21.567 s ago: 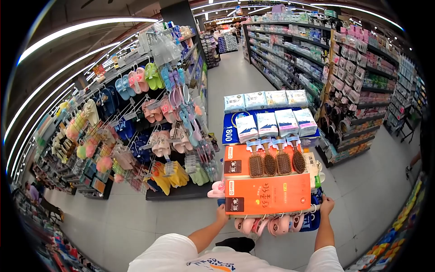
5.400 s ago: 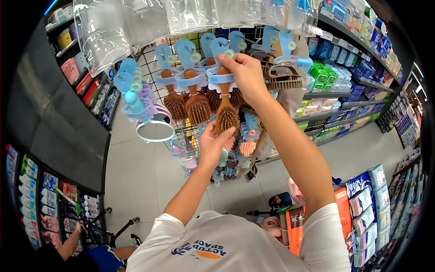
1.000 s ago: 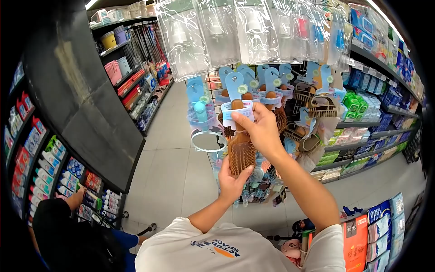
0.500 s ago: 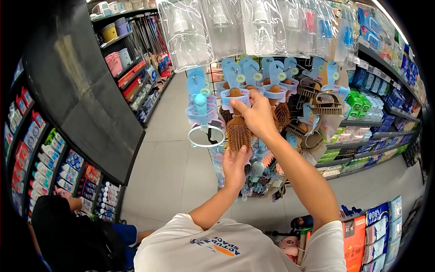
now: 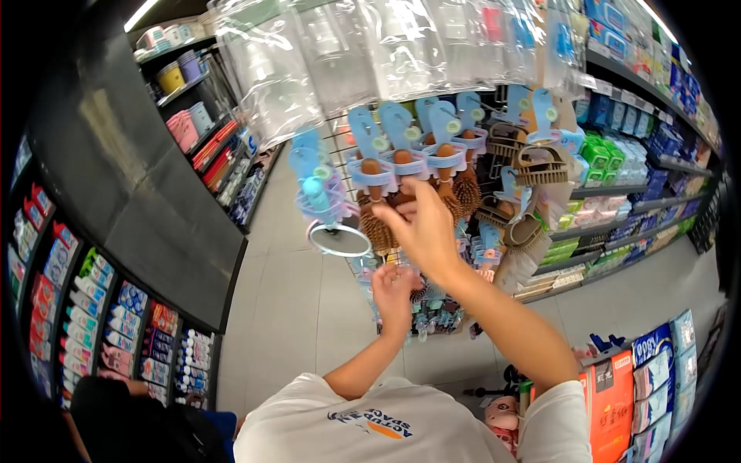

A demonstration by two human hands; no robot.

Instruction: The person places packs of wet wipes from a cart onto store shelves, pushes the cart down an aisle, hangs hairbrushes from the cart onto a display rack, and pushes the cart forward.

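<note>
Several brown hairbrushes (image 5: 377, 224) hang by their handles from blue cardboard holders (image 5: 364, 125) on a wire rack. My right hand (image 5: 426, 235) is raised in front of the brushes, thumb and fingers apart, nothing held; it hides part of the middle brush. Lower down, my left hand (image 5: 395, 292) hovers just below the leftmost brush with its fingers loosely curved and apart. No brush rests in it. To the left of the brushes hang a blue-handled item (image 5: 315, 191) and a white oval-framed mirror (image 5: 340, 241).
Clear plastic packs of bottles (image 5: 332, 58) hang above the brushes. Hair claw clips (image 5: 540, 166) are at the rack's right. Stocked shelves (image 5: 617, 189) line the right side. A person in black (image 5: 127, 420) is at lower left, near shelves of tubes (image 5: 81, 320).
My right hand has let go of the hairbrush and its holder and moved down. My left hand has come off the brush bristles and dropped lower. The view has shifted rightward.
</note>
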